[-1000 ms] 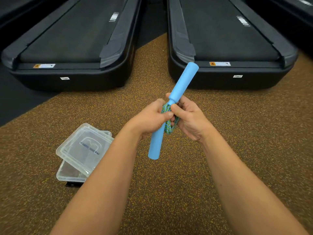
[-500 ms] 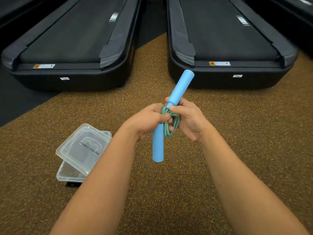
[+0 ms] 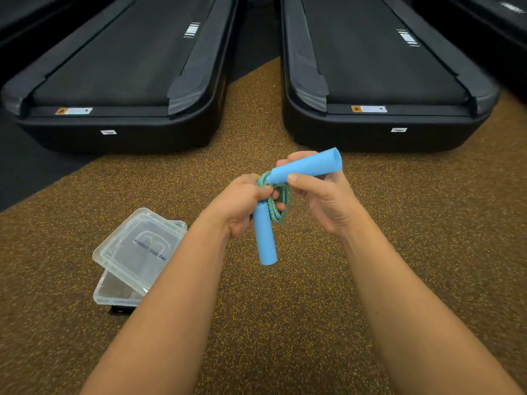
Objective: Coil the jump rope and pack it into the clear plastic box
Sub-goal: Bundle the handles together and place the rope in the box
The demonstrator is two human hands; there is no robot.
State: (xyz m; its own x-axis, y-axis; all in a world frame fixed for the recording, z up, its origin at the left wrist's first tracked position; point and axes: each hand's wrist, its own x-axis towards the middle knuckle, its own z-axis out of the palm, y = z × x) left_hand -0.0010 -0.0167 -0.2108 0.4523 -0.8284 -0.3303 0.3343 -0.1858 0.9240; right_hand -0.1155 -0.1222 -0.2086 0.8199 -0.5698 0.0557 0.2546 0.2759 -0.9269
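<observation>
In the middle of the frame, the left hand (image 3: pixel 242 203) pinches the rope (image 3: pixel 275 201) loops so they stay bunched. The right hand (image 3: pixel 325 195) holds the top handle (image 3: pixel 306 166). The other handle (image 3: pixel 265 238) hangs down. The box (image 3: pixel 114 292) waits at lower left, its lid (image 3: pixel 139 246) askew on top.

jump rope (image 3: pixel 276 213) coil mostly buried between left grip (image 3: pixel 241 205) and right grip (image 3: pixel 326 202), can't count loops; box (image 3: pixel 114 295) half hidden under lid (image 3: pixel 137 246) and left forearm (image 3: pixel 171 283); both treadmills (image 3: pixel 114 67) cut off up top, sticker (image 3: pixel 73 111) text way too tiny to read
</observation>
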